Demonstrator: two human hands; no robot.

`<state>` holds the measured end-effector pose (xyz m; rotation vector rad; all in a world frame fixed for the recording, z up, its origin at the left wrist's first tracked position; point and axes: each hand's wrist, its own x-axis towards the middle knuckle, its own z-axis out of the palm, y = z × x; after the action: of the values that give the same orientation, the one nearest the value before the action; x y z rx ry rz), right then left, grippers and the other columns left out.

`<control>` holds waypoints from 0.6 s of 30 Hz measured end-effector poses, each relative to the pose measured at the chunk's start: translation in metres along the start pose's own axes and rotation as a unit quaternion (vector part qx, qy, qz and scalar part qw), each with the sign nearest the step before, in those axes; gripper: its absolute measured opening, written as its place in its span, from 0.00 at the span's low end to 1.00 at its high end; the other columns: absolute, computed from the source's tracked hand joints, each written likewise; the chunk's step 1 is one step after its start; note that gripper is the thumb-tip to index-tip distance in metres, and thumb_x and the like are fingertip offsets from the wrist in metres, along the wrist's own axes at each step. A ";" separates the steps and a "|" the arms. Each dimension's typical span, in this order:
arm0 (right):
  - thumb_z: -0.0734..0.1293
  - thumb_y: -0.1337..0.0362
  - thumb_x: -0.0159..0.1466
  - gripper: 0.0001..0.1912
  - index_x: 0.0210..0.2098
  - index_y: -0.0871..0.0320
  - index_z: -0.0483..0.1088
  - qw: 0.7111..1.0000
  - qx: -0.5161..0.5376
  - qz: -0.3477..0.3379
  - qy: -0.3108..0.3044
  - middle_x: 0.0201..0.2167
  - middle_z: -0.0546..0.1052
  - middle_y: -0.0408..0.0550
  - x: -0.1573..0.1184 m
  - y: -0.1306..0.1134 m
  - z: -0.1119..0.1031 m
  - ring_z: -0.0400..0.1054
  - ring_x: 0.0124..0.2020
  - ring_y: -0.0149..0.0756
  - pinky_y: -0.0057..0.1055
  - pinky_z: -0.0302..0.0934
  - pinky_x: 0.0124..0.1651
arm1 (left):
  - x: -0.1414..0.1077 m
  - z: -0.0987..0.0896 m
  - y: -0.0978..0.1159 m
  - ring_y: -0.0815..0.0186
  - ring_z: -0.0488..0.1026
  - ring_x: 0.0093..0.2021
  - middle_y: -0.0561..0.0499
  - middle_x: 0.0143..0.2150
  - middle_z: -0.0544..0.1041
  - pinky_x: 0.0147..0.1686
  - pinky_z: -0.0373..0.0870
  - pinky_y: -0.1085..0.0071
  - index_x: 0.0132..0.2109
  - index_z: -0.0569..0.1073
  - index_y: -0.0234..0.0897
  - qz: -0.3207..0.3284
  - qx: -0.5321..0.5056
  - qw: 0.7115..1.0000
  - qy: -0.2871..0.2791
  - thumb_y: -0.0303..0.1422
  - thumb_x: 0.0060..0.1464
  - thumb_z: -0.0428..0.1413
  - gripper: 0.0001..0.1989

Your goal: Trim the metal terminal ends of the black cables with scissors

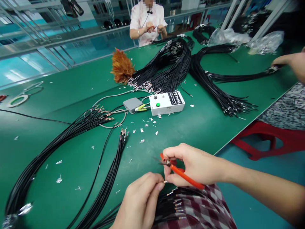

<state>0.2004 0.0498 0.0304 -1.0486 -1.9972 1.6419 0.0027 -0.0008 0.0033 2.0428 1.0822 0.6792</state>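
Note:
My left hand (140, 198) pinches a black cable close to its stripped end (165, 182). In my right hand (194, 163) are wire snips with orange handles (187, 178); their small metal blades point left, and the right fingertips come close to the pinched cable end. Below both hands, a bunch of black cables with bared tips (175, 203) lies across the checked cloth (205, 206) on my lap. Just left of my left hand, a thinner bundle of black cables (108, 178) rests on the green table (138, 162).
A white box with a green button (166, 103) and a grey pad (132, 105) stand mid-table. Behind lie big cable bundles (171, 60) and a brown feather duster (122, 66). Foil scraps are scattered about. One person (147, 24) works opposite; another's hand (292, 63) holds cables at right.

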 end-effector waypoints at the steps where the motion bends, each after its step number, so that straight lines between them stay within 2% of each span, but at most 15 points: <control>1: 0.66 0.73 0.53 0.06 0.27 0.57 0.65 0.999 -0.032 -0.011 -0.003 0.22 0.68 0.35 0.000 -0.001 -0.001 0.58 0.23 0.25 0.22 0.52 0.26 | 0.001 0.000 0.001 0.68 0.72 0.27 0.53 0.28 0.74 0.29 0.68 0.76 0.37 0.71 0.40 0.000 -0.008 1.000 -0.007 0.24 0.61 0.47 0.10; 4: 0.67 0.73 0.51 0.07 0.28 0.57 0.67 0.997 -0.073 -0.028 -0.011 0.22 0.67 0.35 0.001 0.000 -0.003 0.58 0.24 0.26 0.23 0.50 0.26 | 0.002 0.000 0.003 0.66 0.74 0.29 0.52 0.29 0.76 0.32 0.70 0.74 0.36 0.72 0.40 0.010 -0.025 1.000 -0.017 0.24 0.60 0.47 0.11; 5: 0.67 0.73 0.50 0.08 0.28 0.57 0.66 0.999 -0.036 -0.018 -0.017 0.22 0.67 0.35 0.002 0.002 -0.001 0.58 0.24 0.26 0.23 0.50 0.26 | 0.002 -0.001 0.003 0.66 0.74 0.28 0.52 0.29 0.75 0.30 0.70 0.75 0.34 0.72 0.40 0.004 -0.023 1.000 -0.016 0.24 0.60 0.48 0.10; 7: 0.67 0.74 0.48 0.10 0.27 0.57 0.62 0.991 0.124 0.031 -0.035 0.23 0.70 0.36 0.005 0.011 0.005 0.60 0.23 0.25 0.23 0.52 0.27 | 0.000 -0.001 0.002 0.67 0.72 0.25 0.53 0.26 0.74 0.26 0.69 0.75 0.33 0.70 0.40 -0.012 -0.010 1.000 -0.006 0.24 0.59 0.49 0.09; 8: 0.67 0.74 0.47 0.12 0.26 0.57 0.60 0.970 0.230 0.061 -0.040 0.23 0.71 0.37 0.007 0.016 0.011 0.62 0.23 0.25 0.23 0.54 0.28 | -0.002 -0.001 0.000 0.68 0.72 0.25 0.53 0.26 0.74 0.26 0.68 0.76 0.33 0.69 0.40 -0.006 0.002 1.000 0.011 0.24 0.59 0.50 0.09; 11: 0.70 0.74 0.44 0.16 0.26 0.57 0.59 0.863 0.486 0.136 -0.027 0.20 0.73 0.37 0.013 0.033 0.033 0.66 0.24 0.26 0.22 0.54 0.29 | -0.010 0.002 -0.010 0.67 0.73 0.27 0.50 0.29 0.77 0.29 0.70 0.72 0.40 0.70 0.38 0.090 0.097 0.986 0.105 0.19 0.56 0.52 0.09; 13: 0.72 0.72 0.43 0.18 0.27 0.57 0.60 0.787 0.583 0.194 -0.049 0.16 0.70 0.35 0.016 0.041 0.046 0.61 0.18 0.22 0.19 0.47 0.23 | -0.014 0.007 -0.018 0.65 0.74 0.29 0.47 0.31 0.79 0.31 0.69 0.69 0.46 0.70 0.35 0.146 0.192 0.956 0.167 0.17 0.54 0.54 0.14; 14: 0.73 0.72 0.44 0.18 0.28 0.57 0.61 0.764 0.608 0.210 -0.049 0.17 0.72 0.36 0.016 0.043 0.050 0.60 0.18 0.21 0.19 0.46 0.23 | -0.016 0.009 -0.022 0.64 0.74 0.29 0.45 0.32 0.79 0.31 0.69 0.68 0.47 0.69 0.34 0.154 0.229 0.943 0.185 0.16 0.53 0.55 0.16; 16: 0.74 0.72 0.45 0.17 0.28 0.57 0.62 0.747 0.627 0.218 -0.034 0.20 0.74 0.38 0.016 0.044 0.053 0.61 0.19 0.21 0.19 0.46 0.23 | -0.018 0.014 -0.026 0.64 0.75 0.29 0.45 0.31 0.80 0.31 0.69 0.68 0.48 0.70 0.32 0.149 0.265 0.930 0.206 0.17 0.53 0.55 0.15; 18: 0.74 0.72 0.45 0.17 0.28 0.58 0.63 0.754 0.623 0.207 -0.003 0.20 0.74 0.40 0.016 0.041 0.049 0.61 0.20 0.21 0.19 0.48 0.24 | -0.017 0.019 -0.027 0.64 0.75 0.30 0.45 0.31 0.80 0.33 0.69 0.68 0.47 0.70 0.31 0.138 0.276 0.926 0.218 0.18 0.54 0.56 0.14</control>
<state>0.1695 0.0296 -0.0245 -0.8593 -0.2580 2.5002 -0.0052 -0.0108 -0.0309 2.6401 1.3624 1.1113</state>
